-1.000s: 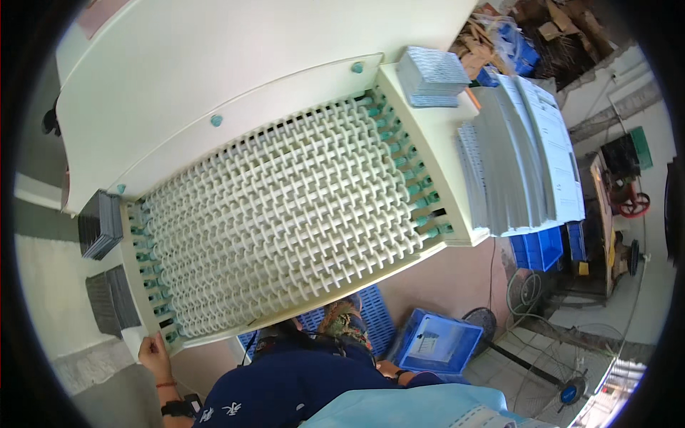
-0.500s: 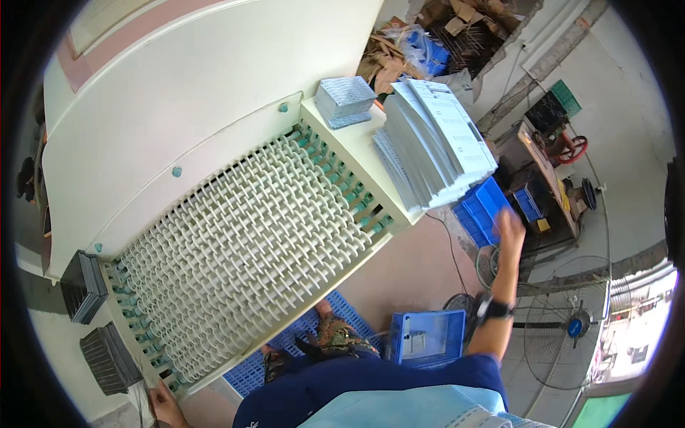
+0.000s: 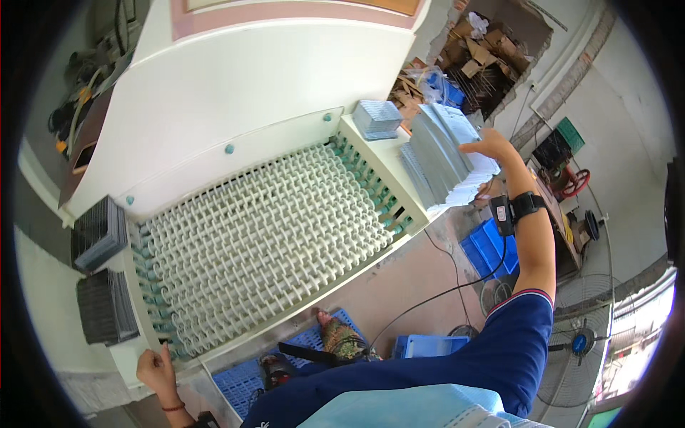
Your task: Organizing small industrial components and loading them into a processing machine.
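My right hand [image 3: 494, 145] reaches to a tall, leaning stack of thin pale-blue sheets [image 3: 446, 153] on the right end of the machine. Its fingers are stretched out and touch the top of the stack; the far fingertips are partly hidden. At the lower left, my left hand [image 3: 155, 369] is closed, with thumb up and nothing visible in it, next to the machine's near left corner. Between my hands lies a roller conveyor bed [image 3: 271, 242] of white discs on shafts with green ends. A smaller stack of pale panels [image 3: 377, 119] stands behind the sheets.
Two stacks of dark panels [image 3: 100, 232] stand at the machine's left end. Blue crates [image 3: 489, 246] sit on the floor at right, near a standing fan [image 3: 581, 342]. A blue slatted mat [image 3: 250, 381] lies underfoot. A black cable [image 3: 428, 296] runs from my right wrist.
My right hand has moved up from over the blue crate to the stack of sheets. My left hand has come up beside the machine's corner. The view has shifted left.
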Demonstrator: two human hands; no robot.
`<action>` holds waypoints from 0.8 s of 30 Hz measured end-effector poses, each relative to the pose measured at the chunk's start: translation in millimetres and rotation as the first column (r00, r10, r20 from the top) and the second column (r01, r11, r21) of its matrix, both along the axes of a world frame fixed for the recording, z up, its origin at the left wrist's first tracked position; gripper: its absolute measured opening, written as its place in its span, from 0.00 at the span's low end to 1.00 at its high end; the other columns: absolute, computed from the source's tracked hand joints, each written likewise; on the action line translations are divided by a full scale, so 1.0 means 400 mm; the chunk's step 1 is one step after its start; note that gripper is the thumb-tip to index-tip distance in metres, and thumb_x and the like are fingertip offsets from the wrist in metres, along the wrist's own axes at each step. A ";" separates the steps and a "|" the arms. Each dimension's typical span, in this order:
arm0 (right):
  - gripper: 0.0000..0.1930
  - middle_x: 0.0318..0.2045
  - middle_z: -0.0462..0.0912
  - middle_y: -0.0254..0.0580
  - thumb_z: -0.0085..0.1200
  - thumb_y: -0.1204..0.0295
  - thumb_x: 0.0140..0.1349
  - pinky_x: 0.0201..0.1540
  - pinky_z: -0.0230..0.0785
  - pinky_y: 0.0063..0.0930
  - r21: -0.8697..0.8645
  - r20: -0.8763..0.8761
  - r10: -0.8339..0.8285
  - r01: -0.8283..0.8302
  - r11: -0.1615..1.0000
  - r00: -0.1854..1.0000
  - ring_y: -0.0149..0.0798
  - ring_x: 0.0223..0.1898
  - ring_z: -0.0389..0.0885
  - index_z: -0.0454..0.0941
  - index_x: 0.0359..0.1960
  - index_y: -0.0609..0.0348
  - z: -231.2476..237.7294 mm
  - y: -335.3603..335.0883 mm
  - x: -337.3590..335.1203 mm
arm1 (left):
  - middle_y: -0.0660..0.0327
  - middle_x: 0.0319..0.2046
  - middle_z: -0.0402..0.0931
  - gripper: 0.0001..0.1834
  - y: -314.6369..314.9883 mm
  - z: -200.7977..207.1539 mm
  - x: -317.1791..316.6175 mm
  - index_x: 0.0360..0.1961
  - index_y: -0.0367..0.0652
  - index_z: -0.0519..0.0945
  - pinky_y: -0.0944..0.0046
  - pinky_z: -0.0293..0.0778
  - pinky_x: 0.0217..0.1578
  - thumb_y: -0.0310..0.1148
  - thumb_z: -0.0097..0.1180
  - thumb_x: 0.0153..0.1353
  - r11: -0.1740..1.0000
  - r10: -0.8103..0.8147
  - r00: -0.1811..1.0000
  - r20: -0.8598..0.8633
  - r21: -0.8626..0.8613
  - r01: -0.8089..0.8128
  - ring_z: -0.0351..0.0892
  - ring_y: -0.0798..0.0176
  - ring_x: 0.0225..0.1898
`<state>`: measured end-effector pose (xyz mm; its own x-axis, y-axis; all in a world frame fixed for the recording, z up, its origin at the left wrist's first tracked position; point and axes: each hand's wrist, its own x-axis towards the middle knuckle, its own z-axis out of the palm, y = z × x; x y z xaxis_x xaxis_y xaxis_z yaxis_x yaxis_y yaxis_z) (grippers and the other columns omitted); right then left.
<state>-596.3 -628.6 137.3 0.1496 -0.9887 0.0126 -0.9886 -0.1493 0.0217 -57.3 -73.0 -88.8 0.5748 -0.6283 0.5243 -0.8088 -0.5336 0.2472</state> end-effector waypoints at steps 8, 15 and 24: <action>0.49 0.43 0.77 0.59 0.64 0.39 0.25 0.49 0.66 0.34 -0.077 0.079 -0.118 0.124 0.989 0.990 0.51 0.46 0.76 0.74 0.43 0.74 -0.029 -0.038 0.002 | 0.55 0.11 0.61 0.23 -0.009 -0.002 0.002 0.10 0.39 0.63 0.59 0.57 0.17 0.37 0.64 0.45 0.990 -0.084 0.994 0.072 -0.109 0.091 0.62 0.51 0.14; 0.46 0.41 0.78 0.56 0.65 0.43 0.28 0.46 0.68 0.34 -0.461 0.209 -0.100 0.188 0.867 0.973 0.49 0.43 0.78 0.72 0.45 0.71 0.020 0.165 0.137 | 0.56 0.10 0.64 0.24 0.032 0.004 -0.011 0.09 0.41 0.65 0.59 0.60 0.17 0.44 0.63 0.45 0.978 -0.025 0.992 0.120 -0.203 0.049 0.65 0.52 0.14; 0.42 0.40 0.77 0.53 0.69 0.54 0.34 0.44 0.69 0.33 -0.388 0.579 0.655 -0.542 0.745 0.485 0.43 0.41 0.76 0.68 0.49 0.69 -0.235 0.646 0.423 | 0.62 0.22 0.78 0.14 0.018 0.008 -0.284 0.34 0.35 0.79 0.72 0.67 0.23 0.37 0.53 0.58 0.746 -0.504 0.777 -0.377 -0.644 0.171 0.75 0.70 0.24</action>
